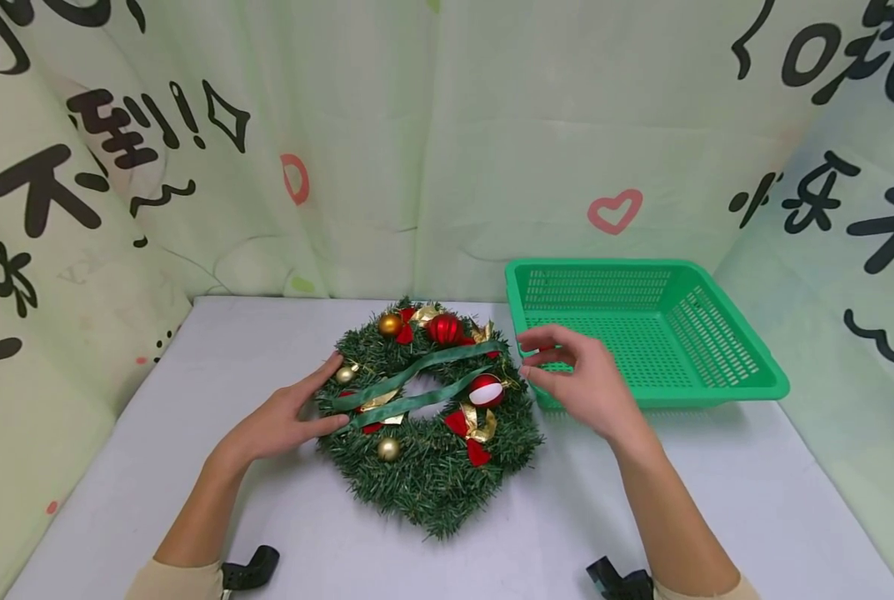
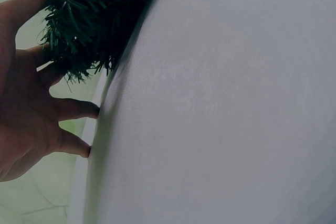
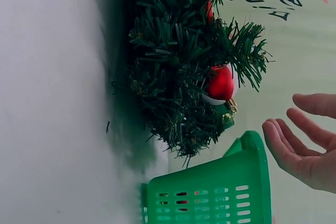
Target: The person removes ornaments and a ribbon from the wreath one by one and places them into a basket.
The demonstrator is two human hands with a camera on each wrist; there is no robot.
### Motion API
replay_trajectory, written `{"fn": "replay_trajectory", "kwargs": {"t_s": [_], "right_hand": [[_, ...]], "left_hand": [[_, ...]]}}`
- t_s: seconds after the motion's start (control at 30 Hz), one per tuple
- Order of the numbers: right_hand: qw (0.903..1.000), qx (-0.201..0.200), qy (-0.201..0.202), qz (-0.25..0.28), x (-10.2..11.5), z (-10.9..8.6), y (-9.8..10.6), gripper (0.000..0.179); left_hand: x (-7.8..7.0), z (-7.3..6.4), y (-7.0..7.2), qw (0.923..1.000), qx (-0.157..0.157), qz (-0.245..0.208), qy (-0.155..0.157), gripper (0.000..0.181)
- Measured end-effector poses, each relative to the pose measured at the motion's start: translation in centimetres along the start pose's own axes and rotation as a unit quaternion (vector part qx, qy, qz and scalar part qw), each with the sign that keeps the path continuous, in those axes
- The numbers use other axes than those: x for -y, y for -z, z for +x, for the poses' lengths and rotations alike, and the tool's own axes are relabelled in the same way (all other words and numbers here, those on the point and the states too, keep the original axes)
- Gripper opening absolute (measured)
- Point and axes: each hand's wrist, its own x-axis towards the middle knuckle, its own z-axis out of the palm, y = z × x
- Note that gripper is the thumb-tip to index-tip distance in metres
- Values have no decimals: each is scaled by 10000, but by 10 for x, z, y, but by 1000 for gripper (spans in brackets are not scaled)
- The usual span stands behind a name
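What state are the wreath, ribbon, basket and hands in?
Round green artificial wreath: lying flat, decorated.
Long green fabric ribbon: draped across the wreath, no knot visible.
Green plastic rectangular basket: upright.
Left hand: spread, touching the wreath.
Right hand: fingers bent, holding nothing visible.

Loads of room to slide in over the bench [image 1: 491,554] on the near side of the wreath [image 1: 432,483]. Right side's tight though: basket [image 1: 686,397] just beside it, right hand [image 1: 583,379] hovering there. Left hand [image 1: 285,425] blocks its left edge, curtain [image 1: 454,167] walls off the back, and ribbons [image 1: 450,355] cross its middle.
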Motion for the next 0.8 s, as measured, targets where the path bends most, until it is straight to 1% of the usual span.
{"fn": "replay_trajectory", "kwargs": {"t_s": [0.43, 0.8], "right_hand": [[9998, 81, 59, 158, -5, -4, -7, 34], [9995, 250, 65, 168, -1, -8, -12, 37]], "left_hand": [[3, 1, -1, 10000, -7, -25, -29, 93], [2, 1, -1, 10000, 0, 41, -48, 93]]}}
